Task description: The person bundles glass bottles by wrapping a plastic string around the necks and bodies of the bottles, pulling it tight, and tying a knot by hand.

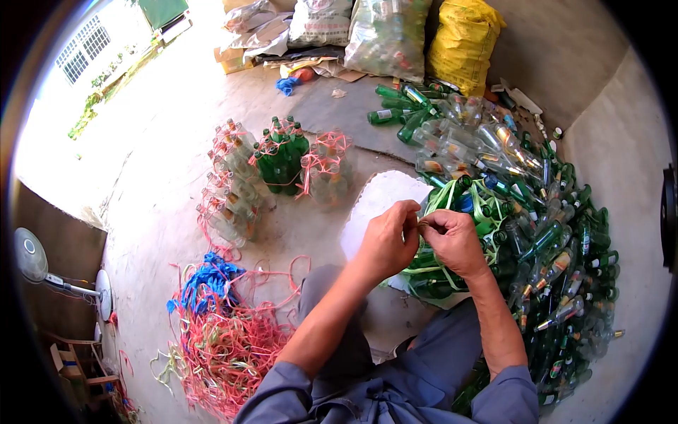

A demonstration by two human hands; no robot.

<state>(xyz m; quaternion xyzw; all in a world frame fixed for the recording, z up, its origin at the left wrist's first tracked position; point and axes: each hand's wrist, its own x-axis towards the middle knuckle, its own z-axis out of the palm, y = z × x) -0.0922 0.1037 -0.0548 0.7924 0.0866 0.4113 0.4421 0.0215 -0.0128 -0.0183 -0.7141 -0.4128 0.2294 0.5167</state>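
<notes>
My left hand point(388, 240) and my right hand point(458, 244) meet in front of me, fingers pinched together at the tips. What they pinch is too small to make out. Just beyond and below them lies a bunch of green glass bottles point(434, 286) with light green plastic strapping point(441, 194) looped around it. Under the bunch is a white board point(364, 212), partly covered by my left hand and forearm.
Loose green and clear bottles point(558, 261) are heaped along the right wall. Tied bottle bundles point(282, 159) stand ahead on the left. Tangled pink twine point(233, 353) and blue strips point(208, 283) lie at my left. Filled sacks point(388, 35) and a yellow sack point(462, 42) line the back.
</notes>
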